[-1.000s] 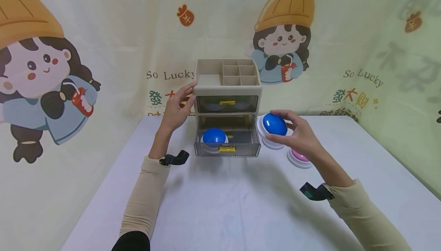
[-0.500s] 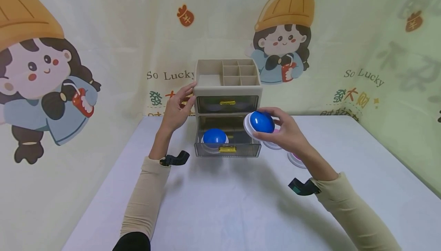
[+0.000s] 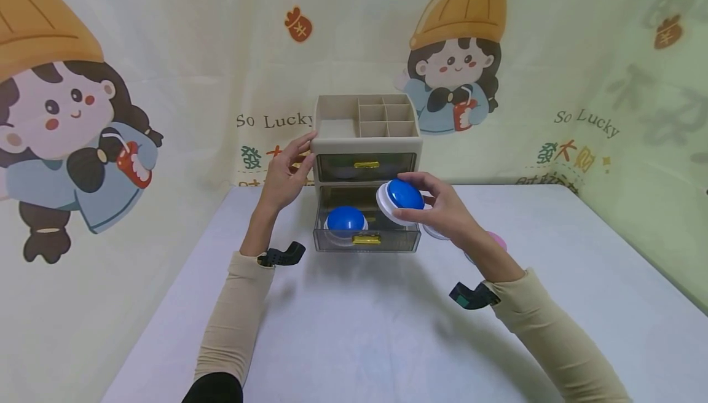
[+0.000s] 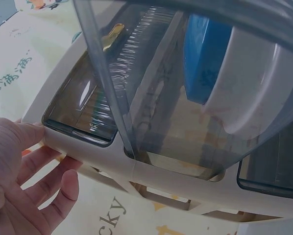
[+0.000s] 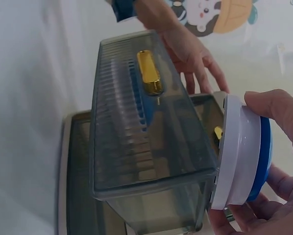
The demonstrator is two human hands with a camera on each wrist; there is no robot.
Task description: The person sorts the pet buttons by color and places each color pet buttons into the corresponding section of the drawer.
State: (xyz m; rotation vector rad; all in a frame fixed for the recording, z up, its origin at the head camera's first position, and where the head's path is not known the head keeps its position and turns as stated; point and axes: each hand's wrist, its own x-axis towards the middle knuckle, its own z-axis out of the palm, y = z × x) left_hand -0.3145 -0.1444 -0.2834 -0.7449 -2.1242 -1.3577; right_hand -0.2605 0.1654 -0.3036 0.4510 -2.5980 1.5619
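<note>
My right hand point(image 3: 445, 209) grips a blue dome push button point(image 3: 405, 195) by its round white base, tilted, at the right side of the pulled-out lower drawer point(image 3: 398, 243). In the right wrist view the held button point(image 5: 247, 152) is beside the drawer's clear wall, thumb on one side and fingers on the other. A second blue button point(image 3: 345, 219) sits inside that drawer, towards the left. My left hand point(image 3: 283, 176) rests on the left side of the beige drawer cabinet point(image 3: 367, 144), its fingers loosely extended; the left wrist view shows the thumb at the front edge.
The cabinet's upper drawer point(image 3: 366, 168) is closed, under a divided top tray point(image 3: 337, 128). A pink button point(image 3: 498, 241) stands on the white table point(image 3: 354, 329), partly behind my right forearm. Another white base point(image 3: 435, 233) shows below my right hand.
My right hand has moved left with the blue button, from beside the cabinet to the lower drawer's right side. The left hand has stayed on the cabinet.
</note>
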